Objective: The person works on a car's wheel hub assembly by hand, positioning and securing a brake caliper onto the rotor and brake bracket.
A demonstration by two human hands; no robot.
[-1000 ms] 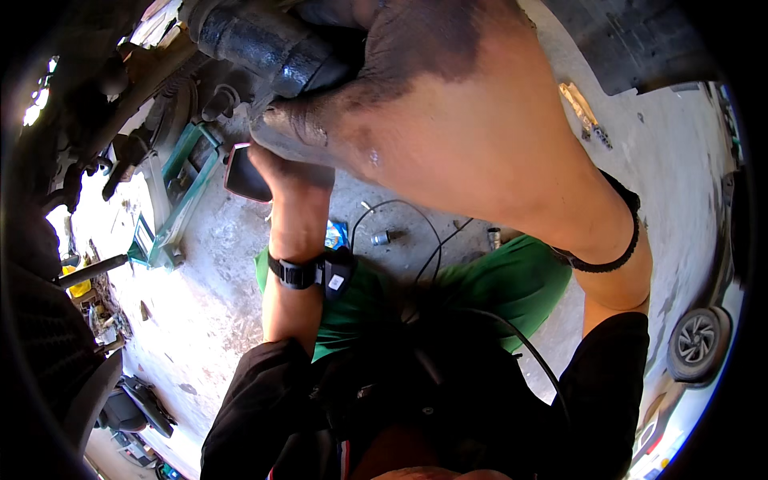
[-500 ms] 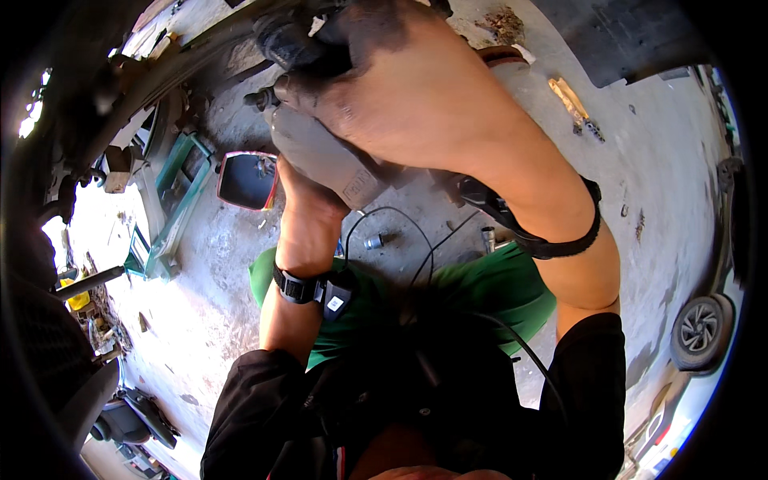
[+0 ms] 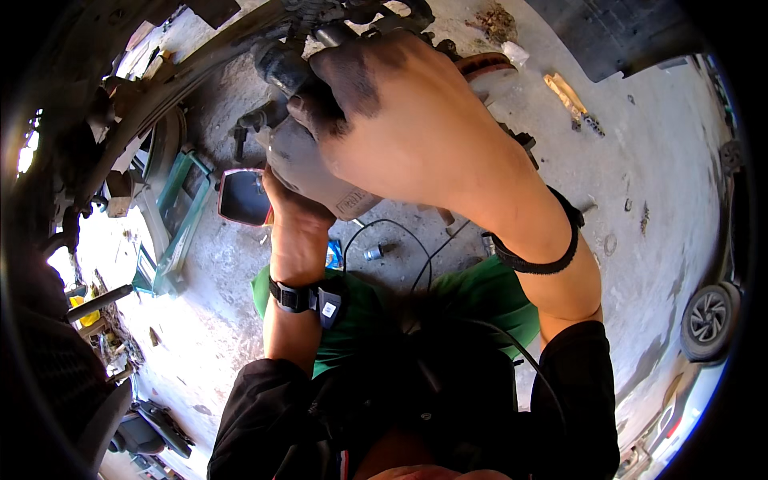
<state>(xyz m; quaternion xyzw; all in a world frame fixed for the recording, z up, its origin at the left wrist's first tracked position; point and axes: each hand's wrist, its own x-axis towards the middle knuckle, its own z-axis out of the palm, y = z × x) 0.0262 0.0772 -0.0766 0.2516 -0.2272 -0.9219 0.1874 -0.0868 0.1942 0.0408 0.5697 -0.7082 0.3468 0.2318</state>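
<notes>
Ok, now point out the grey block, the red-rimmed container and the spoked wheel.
Grey block (image 3: pixel 309 166): head view, on its broad face.
Red-rimmed container (image 3: pixel 241 201): head view, on its dark inside.
Spoked wheel (image 3: pixel 709 323): head view, on the hub where the spokes meet.

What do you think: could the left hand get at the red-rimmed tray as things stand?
Probably yes, if the left hand leaves the grey metal part it seems to support: the red-rimmed tray shows just beside that hand, nothing visible between, though depth is unclear.
</notes>
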